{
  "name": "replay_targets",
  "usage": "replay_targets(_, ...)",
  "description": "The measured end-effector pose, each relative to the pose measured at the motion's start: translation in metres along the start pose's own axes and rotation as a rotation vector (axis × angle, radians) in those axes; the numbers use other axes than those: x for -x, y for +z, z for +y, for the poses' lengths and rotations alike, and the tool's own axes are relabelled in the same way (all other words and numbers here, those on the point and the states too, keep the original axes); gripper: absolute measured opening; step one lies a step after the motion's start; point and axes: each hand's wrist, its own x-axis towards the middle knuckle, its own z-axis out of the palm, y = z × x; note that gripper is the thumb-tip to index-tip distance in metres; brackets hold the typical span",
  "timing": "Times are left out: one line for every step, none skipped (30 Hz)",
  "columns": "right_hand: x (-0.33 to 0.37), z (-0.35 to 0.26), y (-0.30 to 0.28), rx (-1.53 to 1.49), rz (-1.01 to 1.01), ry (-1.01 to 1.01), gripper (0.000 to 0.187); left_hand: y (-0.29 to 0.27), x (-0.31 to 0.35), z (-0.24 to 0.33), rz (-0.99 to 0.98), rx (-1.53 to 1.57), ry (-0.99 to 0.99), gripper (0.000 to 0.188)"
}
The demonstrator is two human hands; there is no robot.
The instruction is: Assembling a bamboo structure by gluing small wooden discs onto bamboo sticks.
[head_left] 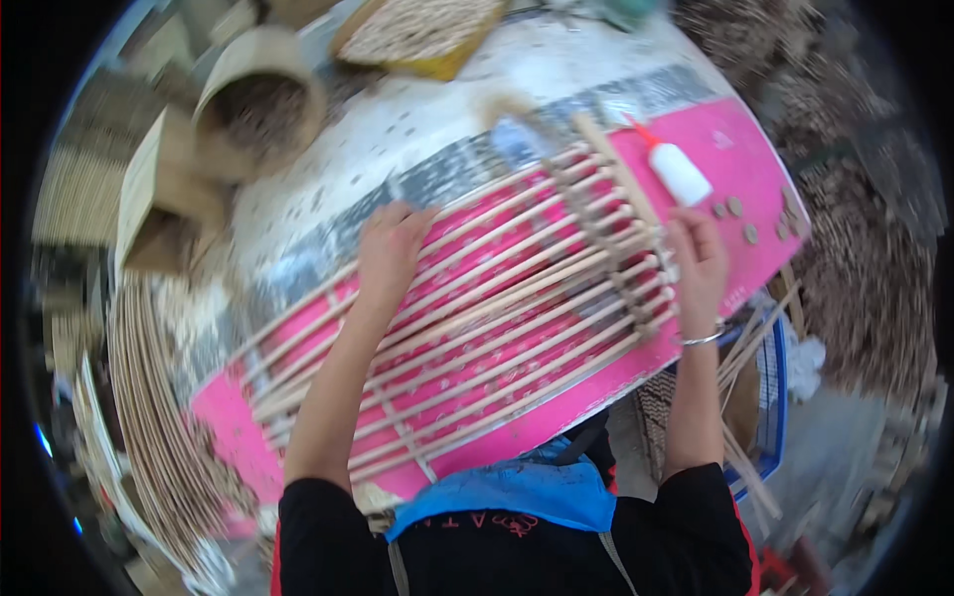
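A row of slim pale wooden rods (pixel 517 253) lies side by side on a pink board (pixel 735 139), with cross strips across them. My left hand (pixel 394 243) is closed over the far edge of the row, around the outermost rod. At the right ends of the rods, my right hand (pixel 699 248) has its fingers pinched together; what they hold is too blurred to make out. A flat wooden strip (pixel 621 169) stands across those ends. Just beyond my right hand lies a white glue bottle (pixel 681 174) with a red nozzle.
Small round wooden discs (pixel 750 233) lie on the board's right part. A round wooden container (pixel 260 104) and a yellow tray (pixel 422 40) of small pieces stand farther back. Long rods (pixel 159 397) are stacked at left. A blue crate (pixel 775 397) sits at lower right.
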Motion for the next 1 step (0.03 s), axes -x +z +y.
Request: replay_targets(0.001, 0.0017, 0.0174, -0.017, -0.068, 0.01, 0.021, -0.0125, 0.0251, -0.0075, 0.0, -0.03, -0.064, 0.022)
